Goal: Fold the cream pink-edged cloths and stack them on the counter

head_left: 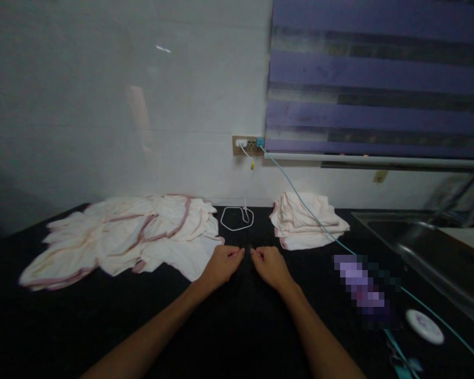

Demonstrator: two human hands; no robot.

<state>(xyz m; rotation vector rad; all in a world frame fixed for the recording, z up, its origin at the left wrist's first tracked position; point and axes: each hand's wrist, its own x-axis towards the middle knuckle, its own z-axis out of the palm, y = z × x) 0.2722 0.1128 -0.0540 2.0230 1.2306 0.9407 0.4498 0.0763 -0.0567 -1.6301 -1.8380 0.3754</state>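
My left hand (224, 265) is closed in a loose fist over the black countertop (245, 326), its thumb pointing inward. Facing it across a small gap is my right hand (271, 266), also curled into a fist. Nothing shows in either one. Close by my left hand spreads a rumpled heap of white cloths (122, 237) with pinkish edging. Beyond my right hand, a folded stack of similar white cloths (306, 221) lies near the wall.
A white cable (237, 229) loops behind my hands, below a wall socket (248, 146). A teal cord (296, 195) runs over the folded stack. At right are a round white object (425, 326), a blurred purple item (361, 287) and a metal sink (450, 268).
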